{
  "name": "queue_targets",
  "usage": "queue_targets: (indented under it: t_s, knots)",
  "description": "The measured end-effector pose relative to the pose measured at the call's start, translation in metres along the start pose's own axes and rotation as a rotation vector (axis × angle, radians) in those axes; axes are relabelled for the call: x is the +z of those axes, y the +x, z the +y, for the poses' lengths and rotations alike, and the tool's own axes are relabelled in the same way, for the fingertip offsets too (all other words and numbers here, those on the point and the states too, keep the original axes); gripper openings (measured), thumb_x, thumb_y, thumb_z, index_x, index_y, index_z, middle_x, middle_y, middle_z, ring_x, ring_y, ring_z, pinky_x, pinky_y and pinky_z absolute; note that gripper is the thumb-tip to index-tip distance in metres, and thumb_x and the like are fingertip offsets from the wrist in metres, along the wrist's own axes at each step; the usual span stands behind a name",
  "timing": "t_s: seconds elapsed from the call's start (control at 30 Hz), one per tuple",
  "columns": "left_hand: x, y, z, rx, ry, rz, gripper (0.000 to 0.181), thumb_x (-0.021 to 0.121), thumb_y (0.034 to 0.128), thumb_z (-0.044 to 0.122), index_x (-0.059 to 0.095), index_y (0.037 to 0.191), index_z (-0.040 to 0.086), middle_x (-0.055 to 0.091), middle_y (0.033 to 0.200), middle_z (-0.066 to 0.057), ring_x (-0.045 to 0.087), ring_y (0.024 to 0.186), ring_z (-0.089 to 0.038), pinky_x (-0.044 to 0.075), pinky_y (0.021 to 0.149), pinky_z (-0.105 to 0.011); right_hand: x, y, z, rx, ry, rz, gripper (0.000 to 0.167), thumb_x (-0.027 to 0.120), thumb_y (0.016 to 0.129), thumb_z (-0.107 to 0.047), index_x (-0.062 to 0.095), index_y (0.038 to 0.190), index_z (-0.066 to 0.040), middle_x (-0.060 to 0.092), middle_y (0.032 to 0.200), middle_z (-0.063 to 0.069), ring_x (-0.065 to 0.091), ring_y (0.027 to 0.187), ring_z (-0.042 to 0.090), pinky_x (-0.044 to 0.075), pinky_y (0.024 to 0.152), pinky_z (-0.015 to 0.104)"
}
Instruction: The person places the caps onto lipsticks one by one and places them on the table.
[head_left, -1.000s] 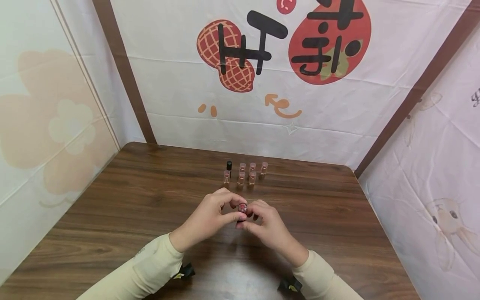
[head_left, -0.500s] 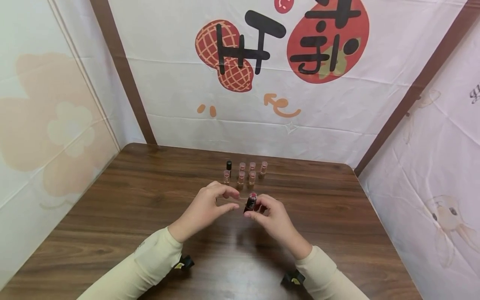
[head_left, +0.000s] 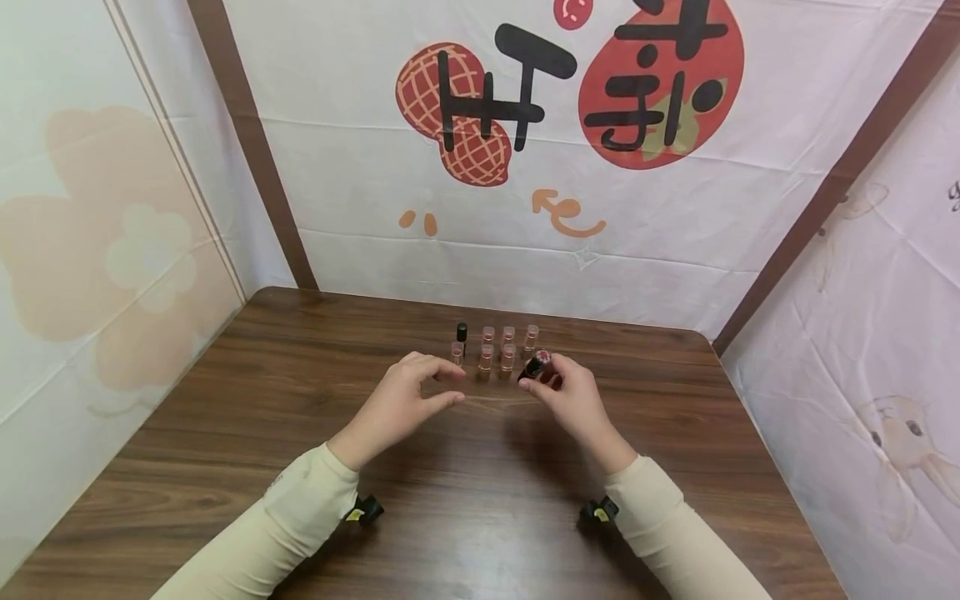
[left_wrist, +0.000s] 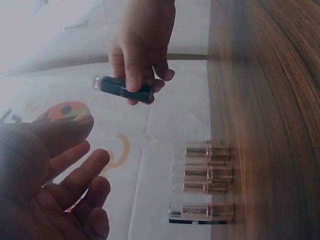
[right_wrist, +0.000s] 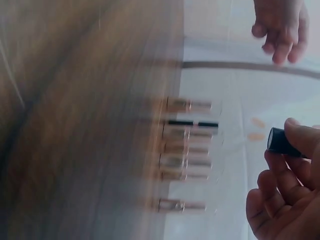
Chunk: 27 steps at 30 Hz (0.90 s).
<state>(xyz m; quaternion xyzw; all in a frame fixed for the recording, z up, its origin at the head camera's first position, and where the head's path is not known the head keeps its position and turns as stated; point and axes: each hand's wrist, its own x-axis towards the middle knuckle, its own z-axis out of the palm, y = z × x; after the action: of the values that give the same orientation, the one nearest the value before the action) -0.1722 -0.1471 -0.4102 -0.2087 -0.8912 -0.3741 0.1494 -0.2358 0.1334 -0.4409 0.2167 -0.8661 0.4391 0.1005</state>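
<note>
A black lipstick tube point(head_left: 534, 367) with a clear, reddish top end is pinched between the thumb and fingers of my right hand point(head_left: 576, 400), tilted and raised above the table. In the left wrist view this black lipstick point(left_wrist: 117, 88) lies across the fingertips. My left hand point(head_left: 401, 402) hovers apart to the left, holding nothing, its thumb and fingers spread. Just beyond the hands, several pink lipsticks point(head_left: 486, 360) with clear caps stand upright in two rows. One slim black tube point(head_left: 462, 336) stands behind the leftmost front one.
The brown wooden table point(head_left: 315, 375) runs back to a white printed cloth wall point(head_left: 360, 208), with more cloth at both sides. Black straps point(head_left: 366, 510) sit at the wrists, below cream sleeves point(head_left: 307, 508).
Both hands were together around the black lipstick. The left hand has let go and moved left; the right hand has carried the lipstick right and away, toward the standing tubes.
</note>
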Motion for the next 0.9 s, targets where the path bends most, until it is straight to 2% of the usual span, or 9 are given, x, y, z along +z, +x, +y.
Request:
queue_targets:
  t_s: [0.17,0.43,0.63,0.9]
  knots:
    - [0.002,0.001,-0.002,-0.013,-0.002,-0.013,0.029,0.085,0.0863,0.024,0.075,0.113,0.021,0.072,0.112,0.010,0.060,0.105,-0.014,0.050,0.091,-0.045,0.001,0.020,0.019,0.064,-0.030,-0.013,0.021,0.081,0.090,-0.032,0.067,0.095,-0.017,0.068,0.083,0.001,0.060,0.072,0.021,0.051,0.062,0.034]
    - [0.006,-0.001,-0.004,-0.024,-0.012,-0.044,0.027,0.083,0.0878,0.023,0.074,0.114,0.021,0.073,0.114,0.007,0.060,0.106,-0.015,0.050,0.093,-0.047,0.013,0.049,0.042,0.173,-0.105,-0.045,0.024,0.082,0.090,-0.030,0.065,0.093,-0.013,0.067,0.083,0.003,0.056,0.072,0.020,0.047,0.064,0.034]
    - [0.005,-0.001,-0.005,-0.011,-0.018,-0.029,0.027,0.084,0.0872,0.022,0.075,0.113,0.021,0.072,0.112,0.009,0.059,0.106,-0.015,0.051,0.092,-0.046,0.020,0.058,0.051,0.251,-0.173,-0.060,0.027,0.083,0.088,-0.031,0.064,0.090,-0.011,0.066,0.082,0.005,0.053,0.072,0.020,0.045,0.064,0.035]
    - [0.003,-0.001,-0.005,-0.014,0.002,-0.037,0.028,0.084,0.0872,0.027,0.075,0.112,0.021,0.072,0.113,0.009,0.060,0.107,-0.014,0.050,0.093,-0.040,0.030,0.065,0.060,0.311,-0.254,-0.101,0.028,0.083,0.088,-0.030,0.070,0.102,-0.009,0.073,0.097,0.006,0.063,0.084,0.022,0.052,0.078,0.042]
